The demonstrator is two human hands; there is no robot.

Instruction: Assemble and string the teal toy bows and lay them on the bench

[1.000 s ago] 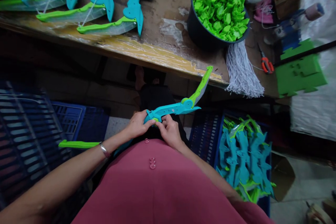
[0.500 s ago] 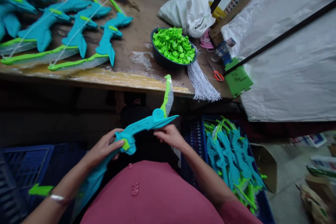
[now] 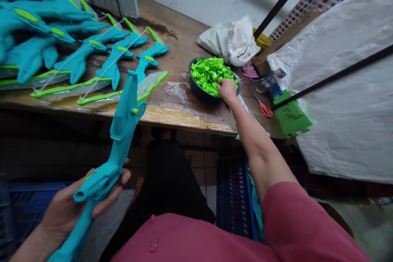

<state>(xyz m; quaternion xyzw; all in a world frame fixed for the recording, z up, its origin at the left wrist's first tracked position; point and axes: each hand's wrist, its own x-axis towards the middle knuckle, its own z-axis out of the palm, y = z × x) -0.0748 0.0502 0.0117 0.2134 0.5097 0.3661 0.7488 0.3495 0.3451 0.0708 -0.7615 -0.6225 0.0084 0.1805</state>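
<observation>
My left hand (image 3: 69,204) is wrapped round the middle of a teal plastic toy bow (image 3: 124,125), held up at the lower left with one end toward the table. A lime-green limb with clear film (image 3: 152,84) joins its upper end. My right hand (image 3: 227,90) reaches across to a dark round bowl (image 3: 196,90) heaped with small lime-green plastic pieces (image 3: 208,71). Its fingers are curled down at the heap's right side; what they grip, if anything, is hidden.
Several teal toy bows (image 3: 118,57) with white strings lie at the table's left. Behind the bowl sits a white sack (image 3: 233,41). To its right are orange-handled scissors (image 3: 265,110) and a green foam mat piece (image 3: 291,112). A blue crate (image 3: 233,196) stands below.
My right hand has left the toy bow and moved up to the bowl. My left hand has turned the toy bow steeper and shifted it left. The view has shifted too.
</observation>
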